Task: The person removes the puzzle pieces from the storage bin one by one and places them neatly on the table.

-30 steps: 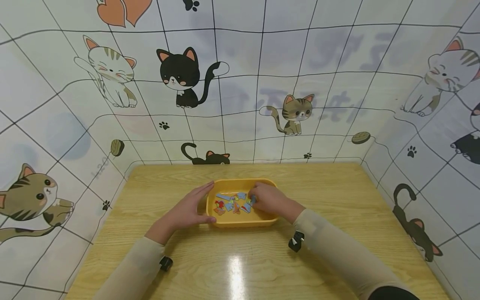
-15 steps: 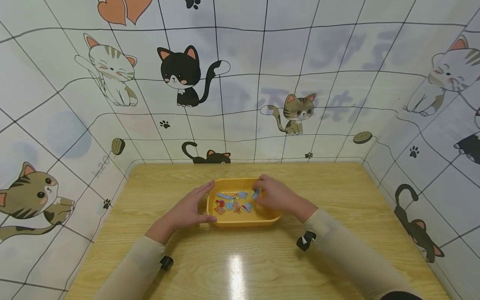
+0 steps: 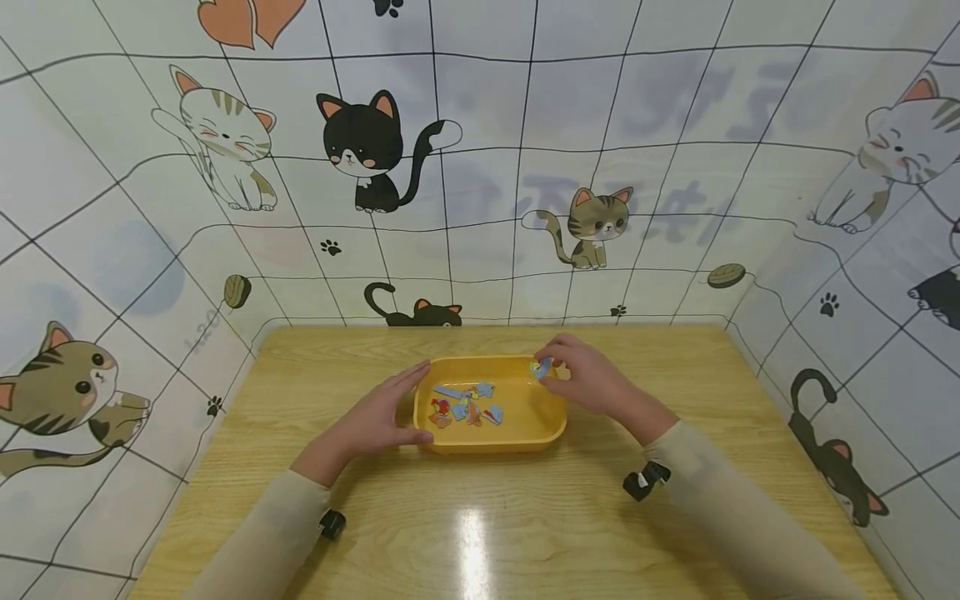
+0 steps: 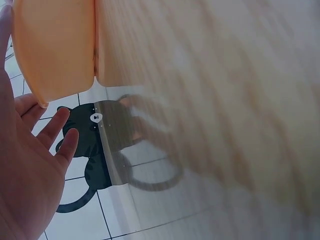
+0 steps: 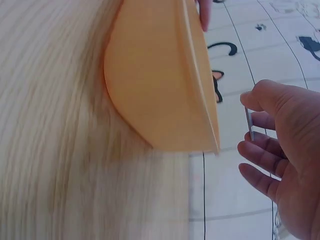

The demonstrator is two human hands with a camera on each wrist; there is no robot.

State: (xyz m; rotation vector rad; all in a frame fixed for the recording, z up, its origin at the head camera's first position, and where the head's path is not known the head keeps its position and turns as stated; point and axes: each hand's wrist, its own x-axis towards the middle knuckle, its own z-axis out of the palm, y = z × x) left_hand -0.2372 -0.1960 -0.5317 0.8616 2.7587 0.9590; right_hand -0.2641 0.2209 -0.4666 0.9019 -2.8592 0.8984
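Note:
A yellow plastic tray (image 3: 517, 446) sits on the wooden table, with several flat, colourful puzzle pieces (image 3: 459, 412) in its left half. My left hand (image 3: 372, 422) spans the tray's left end, thumb at the front corner and fingers at the back corner. In the left wrist view, the fingertips (image 4: 62, 117) lie near the tray's wall. Between thumb and fingers, my right hand (image 3: 592, 379) pinches a thin blue puzzle piece (image 3: 538, 368) with some yellow on it, above the tray's back right corner. The right wrist view shows that piece (image 5: 249, 125) edge-on, beside and apart from the rim.
The wooden table (image 3: 480, 542) reaches back to a wall (image 3: 480, 192) printed with cartoon cats and grid lines. Similar walls flank it left and right. A small black camera is strapped to each wrist.
My right hand has lifted a blue puzzle piece from among the others and moved right and back, over the tray's corner. The left hand has stayed at the tray's left end.

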